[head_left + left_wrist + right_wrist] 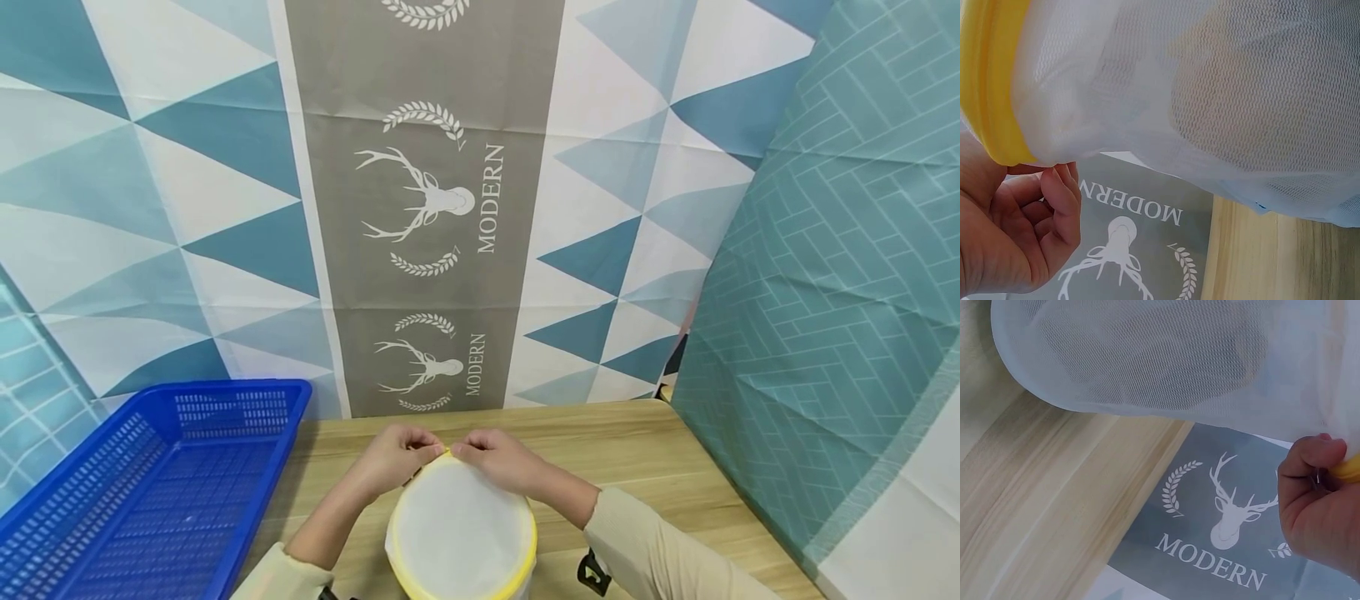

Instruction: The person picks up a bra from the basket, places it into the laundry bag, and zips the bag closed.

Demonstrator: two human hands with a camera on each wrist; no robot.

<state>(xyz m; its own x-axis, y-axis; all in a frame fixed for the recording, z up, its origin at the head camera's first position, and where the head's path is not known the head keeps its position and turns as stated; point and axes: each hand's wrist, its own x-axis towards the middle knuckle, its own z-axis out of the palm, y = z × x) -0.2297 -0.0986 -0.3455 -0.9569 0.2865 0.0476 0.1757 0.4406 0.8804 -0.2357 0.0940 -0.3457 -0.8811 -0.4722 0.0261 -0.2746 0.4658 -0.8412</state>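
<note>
A round white mesh laundry bag (463,525) with a yellow zipper band (529,546) around its top stands on the table in front of me. My left hand (396,458) pinches the band at its far side, thumb and fingers together. Right beside it, my right hand (504,460) pinches the same stretch with thumb and forefinger. In the left wrist view the yellow band (997,81) runs down to the left fingers (1063,194). A small metallic bit shows between the right thumb and forefinger in the right wrist view. Darker shapes show through the mesh (1166,356).
A blue plastic basket (294,450) with slotted sides stands on the left. The wooden table (630,450) ends at a wall hung with patterned cloth (420,275). Another teal cloth (840,283) hangs along the right side.
</note>
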